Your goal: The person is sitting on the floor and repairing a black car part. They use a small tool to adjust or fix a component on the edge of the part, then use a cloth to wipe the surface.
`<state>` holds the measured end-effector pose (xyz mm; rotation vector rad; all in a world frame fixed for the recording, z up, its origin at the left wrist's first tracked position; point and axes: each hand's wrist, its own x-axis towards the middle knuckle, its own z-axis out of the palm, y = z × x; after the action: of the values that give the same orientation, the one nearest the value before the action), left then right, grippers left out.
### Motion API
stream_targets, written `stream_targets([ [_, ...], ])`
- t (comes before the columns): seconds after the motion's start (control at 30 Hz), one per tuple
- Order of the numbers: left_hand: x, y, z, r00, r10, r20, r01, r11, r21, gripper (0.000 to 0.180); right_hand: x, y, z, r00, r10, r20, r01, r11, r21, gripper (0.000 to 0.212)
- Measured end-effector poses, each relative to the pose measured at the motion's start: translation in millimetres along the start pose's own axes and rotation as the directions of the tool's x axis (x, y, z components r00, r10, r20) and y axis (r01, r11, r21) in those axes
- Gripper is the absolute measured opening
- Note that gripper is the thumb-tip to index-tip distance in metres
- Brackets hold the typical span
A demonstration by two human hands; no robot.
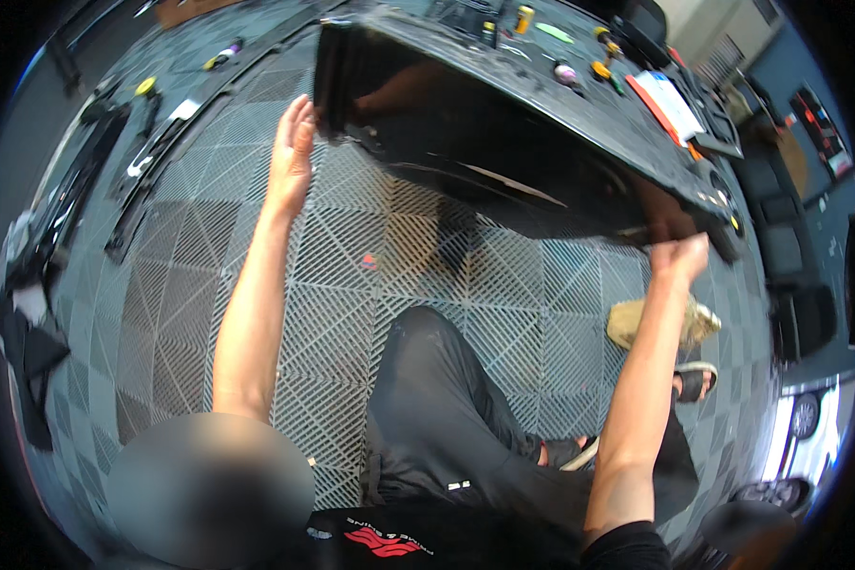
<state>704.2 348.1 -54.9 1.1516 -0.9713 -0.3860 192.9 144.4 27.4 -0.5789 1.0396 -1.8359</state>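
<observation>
A large glossy black car body panel (503, 142) is tilted up in front of me, its shiny face toward me and a dusty grey edge along its top. My right hand (679, 256) has its fingers curled around the panel's lower right edge. At the panel's left end, my left hand (293, 157) is raised with fingers stretched upward and the palm turned to the panel. Whether those fingertips touch the edge I cannot tell. My bent knee in dark trousers (423, 370) is below the panel.
Grey grid floor tiles (332, 285) lie under me. Long black trim strips (190, 123) run along the left. Beyond the panel are a yellow can (523, 19), small tools and an orange clipboard (665, 104) with papers. A tan cloth-like bundle (627, 323) lies near my right forearm. Black chairs (779, 218) stand at right.
</observation>
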Motion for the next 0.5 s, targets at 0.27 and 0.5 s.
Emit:
stream_targets([
  [0.27, -4, -36, -10, 0.997, -0.061, -0.039, 0.062, 0.998, 0.018, 0.075, 31, 3, -1, 0.97, -0.23, 0.078, 0.23, 0.973, 0.013, 0.04],
  [0.5, -133, -30, -51, 0.903, -0.399, -0.157, 0.429, 0.859, 0.281, 0.068, -10, -9, -13, 0.976, -0.199, 0.085, 0.199, 0.98, 0.002, 0.036],
])
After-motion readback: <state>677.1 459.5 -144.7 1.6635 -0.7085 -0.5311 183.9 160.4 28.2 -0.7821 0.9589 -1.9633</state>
